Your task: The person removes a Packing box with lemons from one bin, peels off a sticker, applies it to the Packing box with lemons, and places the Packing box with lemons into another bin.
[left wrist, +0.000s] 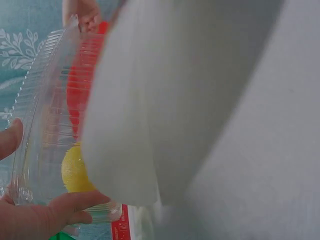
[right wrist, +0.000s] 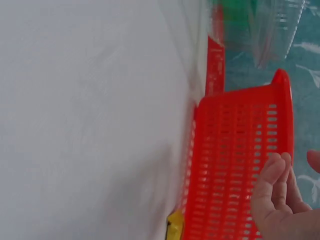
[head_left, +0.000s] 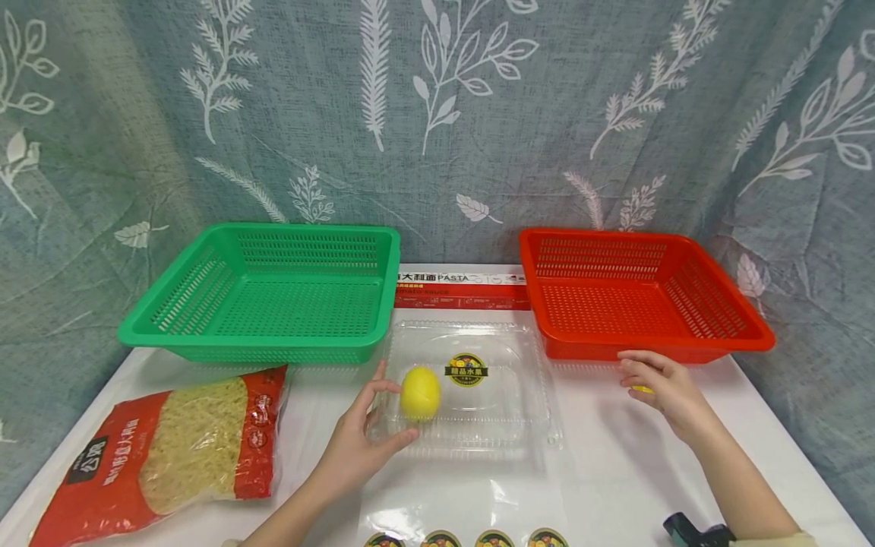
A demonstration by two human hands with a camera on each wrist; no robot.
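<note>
A clear hinged plastic container (head_left: 506, 399) lies on the table with a yellow lemon (head_left: 420, 393) at its left end. My left hand (head_left: 358, 441) grips the front left corner of this container, its index fingertip beside the lemon and its thumb along the front edge. In the left wrist view, the ribbed plastic edge (left wrist: 30, 90) runs between thumb and fingers. My right hand (head_left: 663, 391) hovers by the front of the red basket (head_left: 656, 349), fingers loosely bent and nothing in them. Partly hidden behind it is a small yellow object (head_left: 642, 389), seen only as a corner in the right wrist view.
To the left stands a green basket (head_left: 253, 346), with a red bag of pasta (head_left: 184, 448) in front. A red and white pasta box (head_left: 465, 292) lies between the baskets. Round fruit labels (head_left: 440, 539) show at the front edge, and a dark object (head_left: 693, 532) lies near my right forearm.
</note>
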